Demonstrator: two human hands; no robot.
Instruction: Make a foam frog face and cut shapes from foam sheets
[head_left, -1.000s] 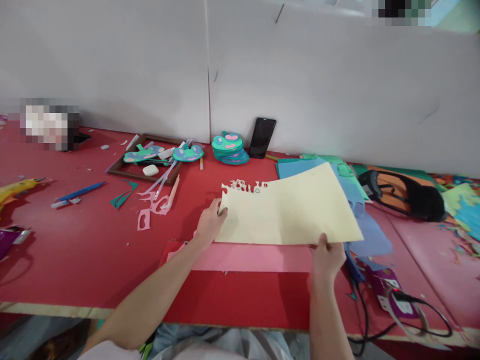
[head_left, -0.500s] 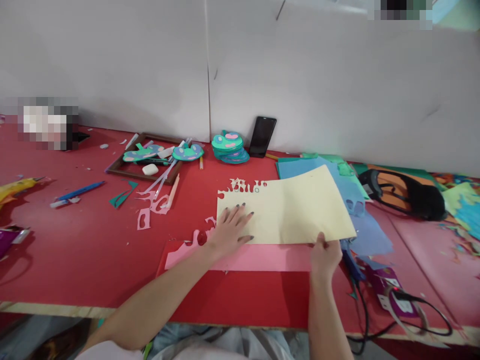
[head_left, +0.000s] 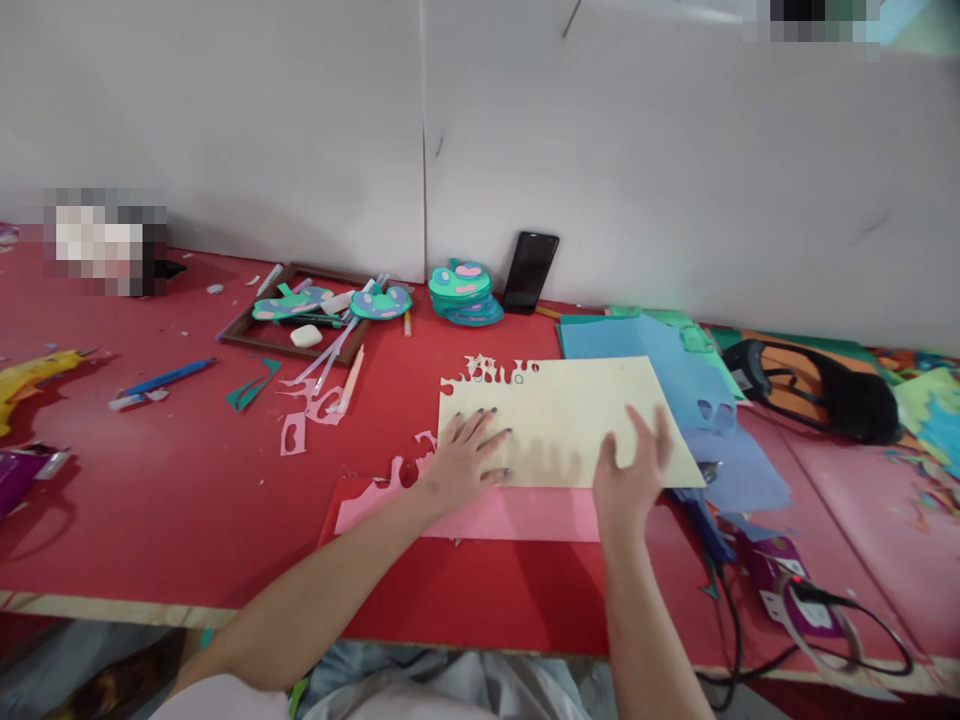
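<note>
A pale yellow paper sheet point(head_left: 562, 420) lies flat in front of me, its upper left edge cut into a ragged row of notches. My left hand point(head_left: 469, 455) rests on its left part with the fingers spread. Over the right part hovers my right hand point(head_left: 634, 470), fingers apart and slightly blurred, holding nothing. Beneath the yellow sheet, a pink paper sheet point(head_left: 540, 515) sticks out along the near side, its left end also cut away. Blue paper point(head_left: 664, 370) lies beyond the right edge of the yellow sheet.
A phone point(head_left: 530, 272) leans on the wall beside a stack of teal cutouts point(head_left: 463, 295). To the left are a brown frame point(head_left: 281, 350) with pens and an eraser point(head_left: 306, 336), pink scraps point(head_left: 294, 433) and a blue pen point(head_left: 169, 378). Black cables point(head_left: 739, 630) run at right.
My right hand has let go of the yellow sheet's near right corner and moved left above it. The raised right part of the sheet has dropped flat. My left hand has stayed put.
</note>
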